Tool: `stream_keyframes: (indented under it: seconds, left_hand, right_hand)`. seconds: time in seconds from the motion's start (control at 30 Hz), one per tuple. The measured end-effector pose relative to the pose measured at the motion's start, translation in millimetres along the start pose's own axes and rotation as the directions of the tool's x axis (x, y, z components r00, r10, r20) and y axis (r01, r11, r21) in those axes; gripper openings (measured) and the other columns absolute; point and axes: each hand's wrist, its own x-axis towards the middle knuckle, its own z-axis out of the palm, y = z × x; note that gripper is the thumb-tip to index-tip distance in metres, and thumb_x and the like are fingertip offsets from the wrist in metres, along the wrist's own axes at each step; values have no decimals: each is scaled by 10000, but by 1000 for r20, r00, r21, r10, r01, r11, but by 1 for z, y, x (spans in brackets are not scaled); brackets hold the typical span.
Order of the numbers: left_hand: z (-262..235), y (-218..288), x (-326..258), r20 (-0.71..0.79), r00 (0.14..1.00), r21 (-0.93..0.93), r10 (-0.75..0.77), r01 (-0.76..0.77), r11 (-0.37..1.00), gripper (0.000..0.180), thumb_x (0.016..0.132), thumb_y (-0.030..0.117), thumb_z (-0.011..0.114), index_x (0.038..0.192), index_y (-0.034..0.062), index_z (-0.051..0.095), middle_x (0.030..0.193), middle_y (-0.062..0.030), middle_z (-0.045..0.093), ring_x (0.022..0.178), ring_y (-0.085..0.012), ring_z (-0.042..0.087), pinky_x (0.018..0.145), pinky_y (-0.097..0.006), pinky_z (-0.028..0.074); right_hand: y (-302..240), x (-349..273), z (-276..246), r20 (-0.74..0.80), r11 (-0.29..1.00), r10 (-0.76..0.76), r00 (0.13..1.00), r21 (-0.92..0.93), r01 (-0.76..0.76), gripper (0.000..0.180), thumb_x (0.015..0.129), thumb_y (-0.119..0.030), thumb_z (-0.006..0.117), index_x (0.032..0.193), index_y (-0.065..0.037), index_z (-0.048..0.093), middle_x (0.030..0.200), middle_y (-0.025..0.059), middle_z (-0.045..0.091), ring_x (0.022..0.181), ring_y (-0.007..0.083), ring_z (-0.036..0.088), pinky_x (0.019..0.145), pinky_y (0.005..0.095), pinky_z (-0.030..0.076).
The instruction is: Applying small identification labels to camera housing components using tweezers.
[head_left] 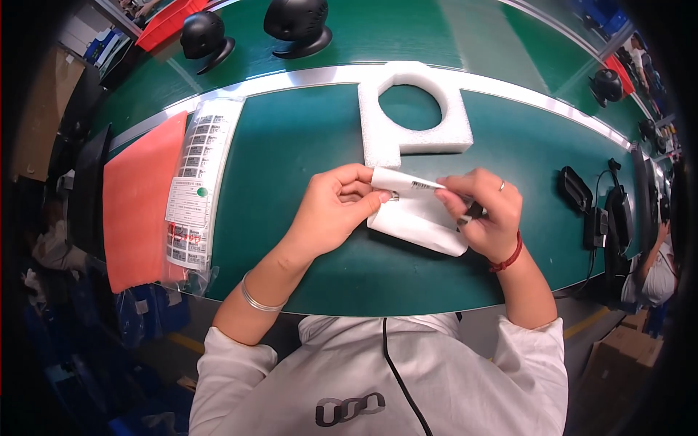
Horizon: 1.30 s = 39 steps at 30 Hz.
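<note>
A curled white paper sheet [418, 221] with small dark print is between my two hands, above the green tabletop. My left hand [331, 207] pinches its left edge between thumb and fingers. The folded-over upper right corner is in the fingertips of my right hand [488, 207]. A small dark object [474, 211] shows under the right fingers; its kind is hard to make out. Just beyond the sheet stands a white foam block [456, 134] with a large round hole and a notched corner.
Printed labels in a clear plastic bag [207, 152] lie at the left, beside a salmon-coloured sheet [138, 207]. Black rounded devices [298, 25] stand on the green belt [392, 36] beyond the white rail. Black parts with a cable [598, 221] sit at the right.
</note>
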Motion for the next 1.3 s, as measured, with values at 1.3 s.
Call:
stream_keyframes:
  seconds: [1.3]
  left_hand:
    - [-33,12,6,-187,817,520,545,-388,761,317,764,-22,556,1054,45,665,975,-108,694,861,-239,678,749,-302,533]
  right_hand:
    - [118,218,136,603,641,470,644,-735,220,390,790,-211,626,1172,-135,628,965,135,703,880,306,689,759,416,565]
